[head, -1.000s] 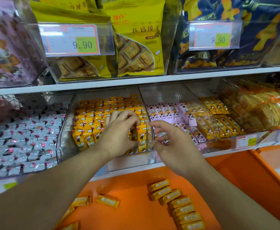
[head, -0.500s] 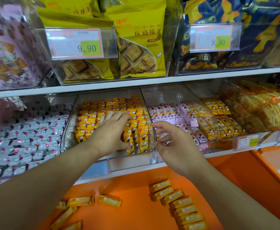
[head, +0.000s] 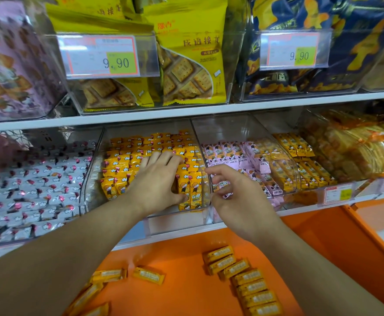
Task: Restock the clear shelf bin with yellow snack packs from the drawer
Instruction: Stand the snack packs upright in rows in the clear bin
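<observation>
The clear shelf bin (head: 91, 179) on the middle shelf holds rows of yellow snack packs (head: 127, 160). My left hand (head: 157, 181) lies flat inside the bin, fingers spread over the packs, thumb against the upright front packs (head: 190, 190). My right hand (head: 236, 197) hovers just right of the bin's front corner, fingers curled and apart, with nothing visible in it. Below, the orange drawer (head: 186, 290) holds loose yellow snack packs (head: 245, 277) in a row at right and a few more packs (head: 149, 274) at left.
A bin of white packs (head: 34, 185) stands to the left, a bin of pink packs (head: 232, 153) to the right. Above, bins hold large yellow cracker bags (head: 188, 65) and blue bags (head: 323, 42). The drawer's orange side wall (head: 373, 236) rises at right.
My left hand has flattened and slid lower onto the packs in the bin. My right hand has drifted slightly right and opened its fingers a little.
</observation>
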Demonstrator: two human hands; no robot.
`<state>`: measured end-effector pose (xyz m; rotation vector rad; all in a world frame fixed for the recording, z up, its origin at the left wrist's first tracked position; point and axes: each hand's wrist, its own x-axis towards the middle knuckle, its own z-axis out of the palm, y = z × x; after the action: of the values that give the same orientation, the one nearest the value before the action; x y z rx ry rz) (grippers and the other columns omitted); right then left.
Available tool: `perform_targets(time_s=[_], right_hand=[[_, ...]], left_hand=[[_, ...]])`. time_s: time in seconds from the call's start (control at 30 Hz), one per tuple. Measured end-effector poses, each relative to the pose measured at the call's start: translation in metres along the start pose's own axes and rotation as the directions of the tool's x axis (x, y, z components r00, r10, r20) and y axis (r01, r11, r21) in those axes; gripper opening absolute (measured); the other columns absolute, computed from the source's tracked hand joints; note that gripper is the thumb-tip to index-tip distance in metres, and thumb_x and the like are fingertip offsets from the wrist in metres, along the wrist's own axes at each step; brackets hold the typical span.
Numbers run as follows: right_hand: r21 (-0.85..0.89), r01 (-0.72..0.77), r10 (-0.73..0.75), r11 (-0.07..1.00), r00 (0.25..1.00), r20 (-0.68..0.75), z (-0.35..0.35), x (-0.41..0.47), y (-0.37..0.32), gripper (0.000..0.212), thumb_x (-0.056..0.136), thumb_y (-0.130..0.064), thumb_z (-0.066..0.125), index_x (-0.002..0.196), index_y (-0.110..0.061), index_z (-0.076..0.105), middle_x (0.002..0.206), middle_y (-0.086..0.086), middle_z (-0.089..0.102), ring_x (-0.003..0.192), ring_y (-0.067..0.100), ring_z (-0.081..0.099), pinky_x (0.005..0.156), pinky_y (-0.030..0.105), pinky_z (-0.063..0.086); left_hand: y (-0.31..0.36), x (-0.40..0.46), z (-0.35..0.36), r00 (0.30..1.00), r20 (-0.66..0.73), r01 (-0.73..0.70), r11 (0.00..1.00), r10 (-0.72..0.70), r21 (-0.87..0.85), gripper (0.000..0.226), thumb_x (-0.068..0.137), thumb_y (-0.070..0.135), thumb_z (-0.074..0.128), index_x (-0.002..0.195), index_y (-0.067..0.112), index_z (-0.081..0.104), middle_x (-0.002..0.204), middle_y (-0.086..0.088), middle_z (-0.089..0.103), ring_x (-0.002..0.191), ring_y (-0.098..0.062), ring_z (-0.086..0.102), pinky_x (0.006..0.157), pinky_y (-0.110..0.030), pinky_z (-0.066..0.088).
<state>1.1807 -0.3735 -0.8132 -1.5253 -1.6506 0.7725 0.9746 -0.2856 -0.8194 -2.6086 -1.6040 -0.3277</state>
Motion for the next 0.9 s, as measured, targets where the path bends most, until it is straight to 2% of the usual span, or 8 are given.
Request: perform_targets(time_s=[0.23,0.33,0.47,0.6,0.9], right_hand=[[-0.017,0.004,-0.003,1.000,1.000,0.004,-0.001,-0.001,0.000,0.058,0.094,-0.002,0.065,0.135,-0.043,0.060,0.114,-0.016,0.057,0.092,0.008,0.066,0.073,0.030,0.061],[-0.020,0.006,-0.006,1.000,1.000,-0.002,-0.001,0.000,0.001,0.057,0.094,-0.003,0.065,0.134,-0.043,0.060,0.113,-0.017,0.057,0.091,0.008,0.066,0.071,0.030,0.060],[-0.002,0.012,-0.013,1.000,1.000,-0.012,0.001,0.001,0.005,0.056,0.093,-0.003,0.067,0.132,-0.043,0.061,0.112,-0.015,0.057,0.080,0.013,0.065,0.064,0.031,0.059],[-0.038,0.014,-0.014,0.999,1.000,-0.016,0.001,0.002,0.006,0.056,0.092,-0.005,0.068,0.131,-0.044,0.061,0.112,-0.015,0.059,0.069,0.010,0.062,0.060,0.027,0.053],[-0.029,0.011,-0.011,1.000,1.000,-0.016,0.002,0.002,0.006,0.057,0.091,-0.003,0.069,0.131,-0.043,0.062,0.113,-0.015,0.058,0.073,0.014,0.063,0.060,0.036,0.059]], left_hand=[[0.008,0.008,0.002,0.999,0.003,0.039,0.999,-0.039,-0.005,0.122,0.056,0.079,0.083,0.153,0.027,0.029,0.149,0.001,0.031,0.138,-0.024,0.030,0.115,-0.042,0.031],[0.009,0.012,0.005,0.999,-0.003,0.051,0.999,-0.051,0.012,0.129,0.053,0.081,0.082,0.155,0.025,0.025,0.152,0.000,0.029,0.141,-0.025,0.029,0.118,-0.043,0.028],[0.006,0.014,0.008,1.000,0.005,0.003,0.998,-0.004,0.062,0.125,0.059,0.082,0.076,0.156,0.022,0.026,0.153,-0.001,0.034,0.141,-0.025,0.034,0.118,-0.042,0.033],[0.004,0.017,0.007,0.999,0.002,-0.039,0.991,0.039,0.124,0.121,0.060,0.084,0.073,0.154,0.020,0.030,0.150,-0.001,0.040,0.138,-0.025,0.038,0.116,-0.041,0.034],[0.007,0.011,0.008,0.999,-0.009,-0.041,0.988,0.043,0.150,0.114,0.066,0.083,0.069,0.153,0.021,0.029,0.151,0.000,0.040,0.139,-0.024,0.038,0.115,-0.041,0.036]])
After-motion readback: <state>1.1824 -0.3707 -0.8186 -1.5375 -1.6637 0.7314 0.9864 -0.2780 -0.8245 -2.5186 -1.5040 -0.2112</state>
